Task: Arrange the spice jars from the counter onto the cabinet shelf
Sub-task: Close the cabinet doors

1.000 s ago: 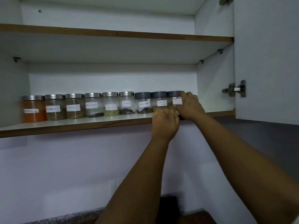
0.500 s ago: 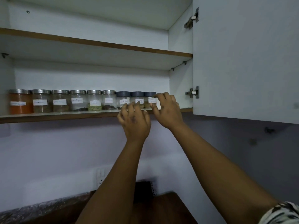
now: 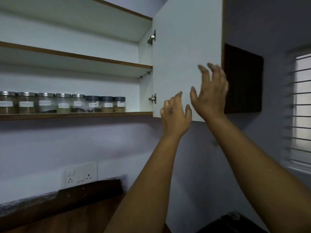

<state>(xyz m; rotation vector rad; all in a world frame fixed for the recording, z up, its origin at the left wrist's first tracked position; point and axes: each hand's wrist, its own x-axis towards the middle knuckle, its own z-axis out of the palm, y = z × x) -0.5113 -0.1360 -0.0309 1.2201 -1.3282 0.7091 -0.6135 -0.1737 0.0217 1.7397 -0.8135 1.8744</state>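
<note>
Several labelled spice jars (image 3: 77,103) stand in a row on the lower cabinet shelf (image 3: 75,114), silver-lidded ones on the left and three dark-lidded ones (image 3: 106,104) at the right end. My left hand (image 3: 175,115) is raised in front of the open cabinet door (image 3: 183,52) near its bottom edge, fingers apart and empty. My right hand (image 3: 210,93) is higher, spread open in front of the door's outer part, holding nothing. Whether either hand touches the door I cannot tell. Both hands are well right of the jars.
An upper shelf (image 3: 75,56) is bare. A dark wall cabinet (image 3: 244,83) sits right of the door, a barred window (image 3: 301,108) at far right. A wall socket (image 3: 80,174) and a dark board (image 3: 90,190) lie above the wooden counter (image 3: 58,221).
Both hands left the dark-lidded jars at the row's right end and moved right and up to the open door. The camera swung right, so the jars now sit at the left.
</note>
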